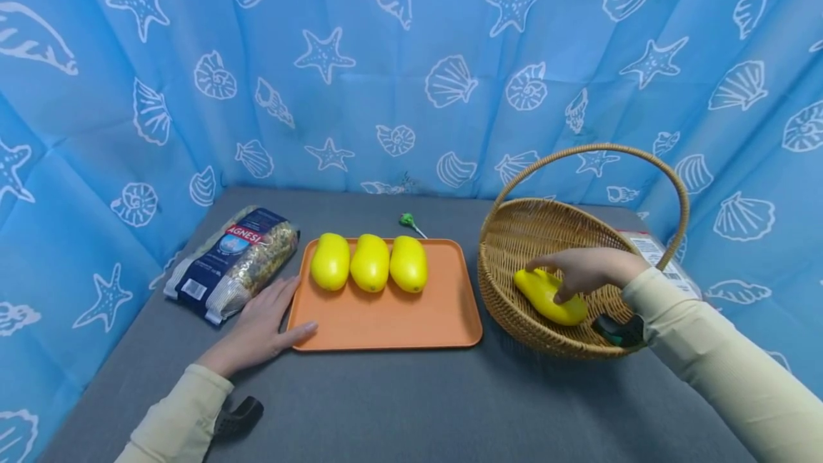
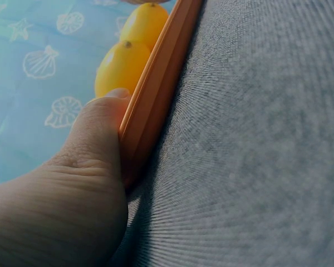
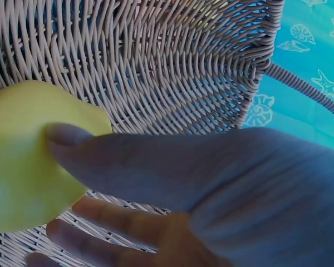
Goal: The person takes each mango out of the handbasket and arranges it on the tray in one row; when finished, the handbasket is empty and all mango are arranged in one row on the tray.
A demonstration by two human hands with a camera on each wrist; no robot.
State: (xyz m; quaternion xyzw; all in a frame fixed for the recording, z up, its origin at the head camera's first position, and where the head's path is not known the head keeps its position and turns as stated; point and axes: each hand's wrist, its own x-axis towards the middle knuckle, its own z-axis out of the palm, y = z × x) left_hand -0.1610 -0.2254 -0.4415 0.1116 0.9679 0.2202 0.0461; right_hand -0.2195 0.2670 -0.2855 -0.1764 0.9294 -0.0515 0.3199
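Observation:
My right hand (image 1: 588,270) reaches into the wicker basket (image 1: 534,223) and grips a yellow mango-like fruit (image 1: 546,295). In the right wrist view the thumb presses on that fruit (image 3: 39,172), with the other fingers below it, partly hidden. Along the left edge of the orange tray (image 1: 386,324) rests my left hand (image 1: 260,324), fingers extended. Its thumb lies over the tray rim (image 2: 147,89) in the left wrist view. Three yellow fruits, a left one (image 1: 331,261), a middle one (image 1: 370,263) and a right one (image 1: 408,264), lie side by side on the tray's back half.
A bag of Agnesi pasta (image 1: 241,259) lies left of the tray, close to my left hand. Behind the tray is a green lollipop (image 1: 408,221). The basket's tall handle (image 1: 604,147) arches over its opening. A clear package (image 1: 662,256) sits partly hidden behind the basket.

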